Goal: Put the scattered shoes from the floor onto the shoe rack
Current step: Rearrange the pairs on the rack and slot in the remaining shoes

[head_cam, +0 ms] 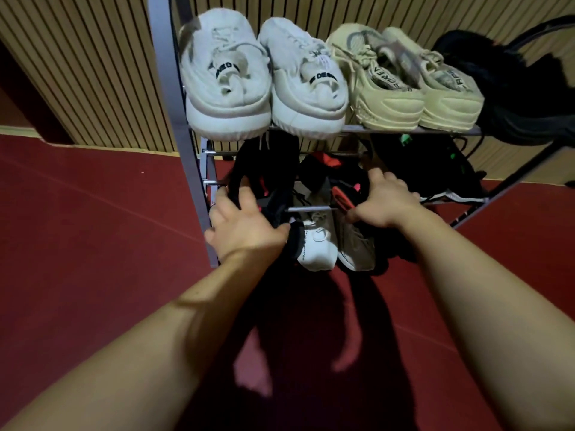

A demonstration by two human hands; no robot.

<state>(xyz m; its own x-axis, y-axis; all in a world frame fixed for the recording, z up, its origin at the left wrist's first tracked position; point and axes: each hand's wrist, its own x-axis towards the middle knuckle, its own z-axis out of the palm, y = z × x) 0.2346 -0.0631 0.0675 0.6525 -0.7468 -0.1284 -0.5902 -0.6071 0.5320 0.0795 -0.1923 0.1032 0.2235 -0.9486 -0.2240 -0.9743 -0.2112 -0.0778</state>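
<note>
On the shoe rack's (174, 88) middle shelf, the left hand (245, 225) curls round one black sneaker's (270, 163) upper edge. The right hand (385, 200) clasps the red-trimmed black sneaker (342, 185) beside it. Both look light and soft-uppered, so the firmer heel is probably the surest hold.

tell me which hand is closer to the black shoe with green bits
Right. The right hand, gripping a red-trimmed shoe, is just left of the green-trimmed shoe on the same shelf. The left hand grips a black shoe further left, by the post.
</note>
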